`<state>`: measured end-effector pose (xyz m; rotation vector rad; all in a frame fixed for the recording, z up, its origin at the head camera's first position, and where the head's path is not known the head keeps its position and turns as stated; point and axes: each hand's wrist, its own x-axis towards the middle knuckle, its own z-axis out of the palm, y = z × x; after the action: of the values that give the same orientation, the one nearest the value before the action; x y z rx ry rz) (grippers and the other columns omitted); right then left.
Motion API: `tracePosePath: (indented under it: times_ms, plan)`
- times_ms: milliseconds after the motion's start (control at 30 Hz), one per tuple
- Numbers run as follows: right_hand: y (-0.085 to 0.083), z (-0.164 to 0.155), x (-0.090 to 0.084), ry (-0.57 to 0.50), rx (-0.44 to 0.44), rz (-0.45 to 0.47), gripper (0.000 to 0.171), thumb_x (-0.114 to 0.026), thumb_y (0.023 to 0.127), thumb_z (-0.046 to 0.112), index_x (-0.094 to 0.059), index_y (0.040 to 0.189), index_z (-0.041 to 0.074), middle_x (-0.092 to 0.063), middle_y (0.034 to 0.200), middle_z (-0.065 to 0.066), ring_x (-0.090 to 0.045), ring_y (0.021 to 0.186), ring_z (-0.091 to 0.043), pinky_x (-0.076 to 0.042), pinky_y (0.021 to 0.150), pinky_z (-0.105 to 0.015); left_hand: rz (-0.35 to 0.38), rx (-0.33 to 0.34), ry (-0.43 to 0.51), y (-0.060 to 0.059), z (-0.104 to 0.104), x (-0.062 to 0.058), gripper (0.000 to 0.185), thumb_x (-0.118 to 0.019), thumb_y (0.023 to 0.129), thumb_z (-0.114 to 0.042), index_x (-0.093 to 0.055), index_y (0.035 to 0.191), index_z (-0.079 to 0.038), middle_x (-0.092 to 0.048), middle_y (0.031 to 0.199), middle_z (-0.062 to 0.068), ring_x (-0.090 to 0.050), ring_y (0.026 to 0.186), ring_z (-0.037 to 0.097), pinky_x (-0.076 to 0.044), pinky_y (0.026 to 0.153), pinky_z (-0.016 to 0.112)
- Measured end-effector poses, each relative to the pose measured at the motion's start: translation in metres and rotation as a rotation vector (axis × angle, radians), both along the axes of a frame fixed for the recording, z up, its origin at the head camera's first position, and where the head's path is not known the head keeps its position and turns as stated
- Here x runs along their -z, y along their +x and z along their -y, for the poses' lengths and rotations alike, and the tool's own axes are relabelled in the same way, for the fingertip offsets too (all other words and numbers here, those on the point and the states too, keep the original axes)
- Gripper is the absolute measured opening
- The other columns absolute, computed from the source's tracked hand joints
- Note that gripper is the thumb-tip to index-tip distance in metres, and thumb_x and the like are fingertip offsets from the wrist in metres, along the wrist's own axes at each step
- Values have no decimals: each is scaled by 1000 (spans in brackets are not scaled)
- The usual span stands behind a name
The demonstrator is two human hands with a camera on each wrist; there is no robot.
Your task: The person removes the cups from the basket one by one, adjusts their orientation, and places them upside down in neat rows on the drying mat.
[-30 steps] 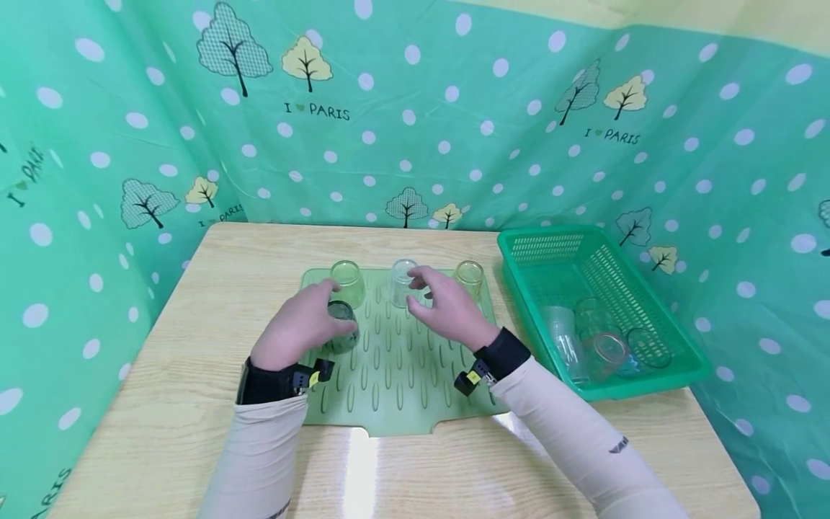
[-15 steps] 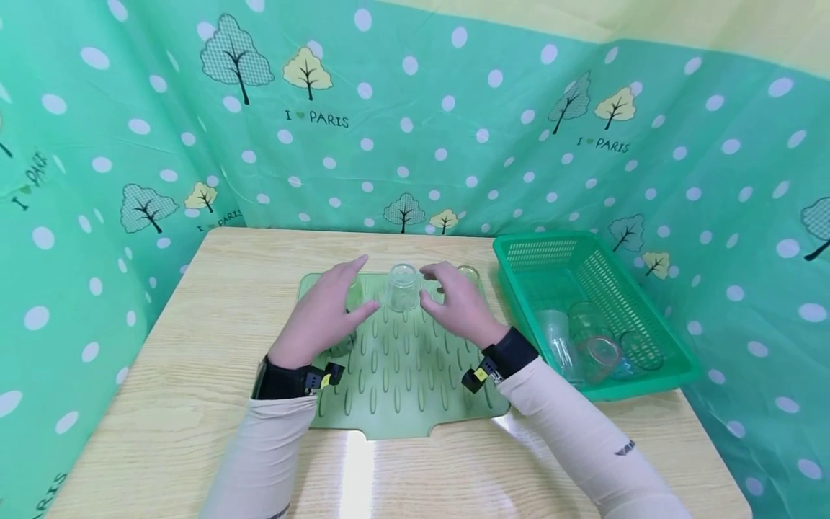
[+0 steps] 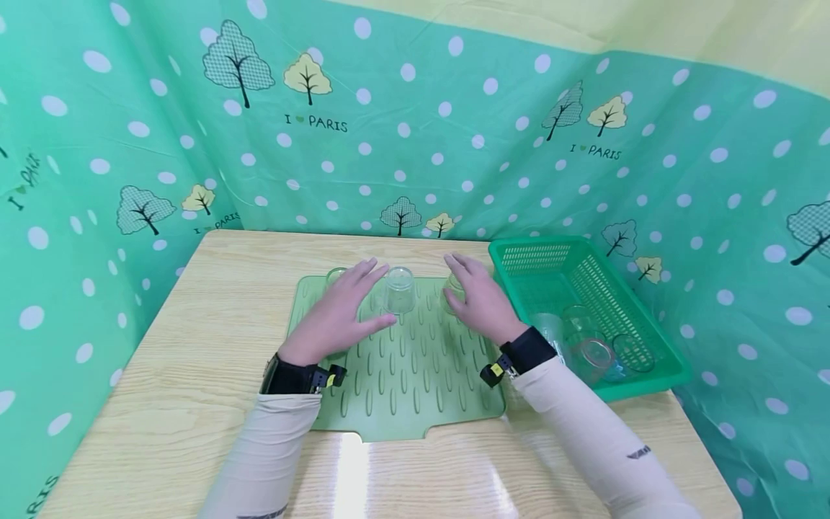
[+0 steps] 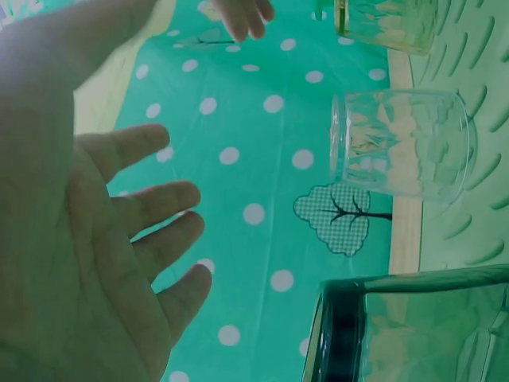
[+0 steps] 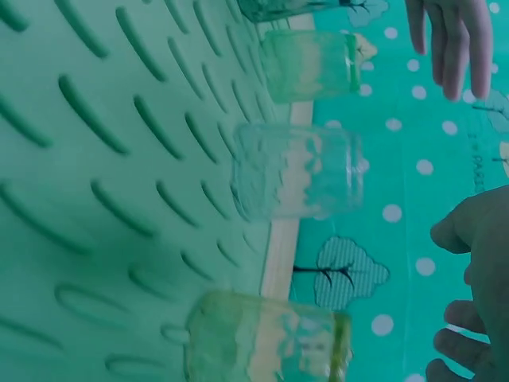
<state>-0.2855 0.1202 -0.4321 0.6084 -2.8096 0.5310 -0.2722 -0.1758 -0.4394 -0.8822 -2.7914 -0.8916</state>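
Observation:
My left hand hovers with spread fingers over the left side of a green ribbed drying mat. Under it, a dark glass shows in the left wrist view but is hidden in the head view. Just behind that hand peeks the rim of a green glass. A clear glass stands upside down between the hands, touched by neither. Fingers loosely bent and holding nothing, my right hand is above a yellowish glass, which it partly covers in the head view.
To the right of the mat, a green plastic basket holds several glasses, among them a pinkish one. Bare wooden table lies left of the mat. A patterned curtain rises behind the table.
My left hand has come off the dark glass, moving up and right as its fingers spread. The right hand has shifted right, from beside the clear glass to the yellowish one.

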Motion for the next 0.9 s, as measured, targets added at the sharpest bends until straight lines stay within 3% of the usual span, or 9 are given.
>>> tracePosePath:
  times_ms: [267,467,667,800,900]
  plan:
    - [3,-36,-11,11,94,42,63,-63,104,28,-40,158,5,-42,156,-21,-41,143,-40,-46,109,-57,35,16,8,1,1,3,95,-56,91,-77,-20,166,-32,-17,173,6,-18,157,35,-26,121,65]
    - [8,-79,-20,11,172,90,59,-58,107,31,-42,156,3,-42,152,-27,-43,138,-46,-44,107,-64,41,11,29,0,5,0,99,-59,90,-75,-16,167,-30,-18,172,8,-19,157,34,-27,121,63]
    - [8,-134,-24,54,287,296,72,-50,108,42,-29,159,-4,-29,158,-36,-31,144,-54,-32,113,-71,50,-14,19,1,9,-1,100,-61,90,-73,-15,167,-29,-19,172,9,-19,157,33,-27,123,60]
    - [9,-170,-26,157,315,459,85,-54,105,47,-22,157,-13,-22,157,-44,-22,144,-61,-27,113,-74,54,-17,25,2,11,-3,101,-61,90,-73,-14,167,-29,-18,172,8,-19,157,33,-27,123,60]
    - [10,-194,-25,214,311,551,90,-60,103,45,-23,152,-21,-25,153,-47,-24,140,-65,-29,112,-75,53,-17,36,2,13,-3,101,-62,90,-72,-13,168,-28,-18,172,9,-19,157,33,-26,123,59]
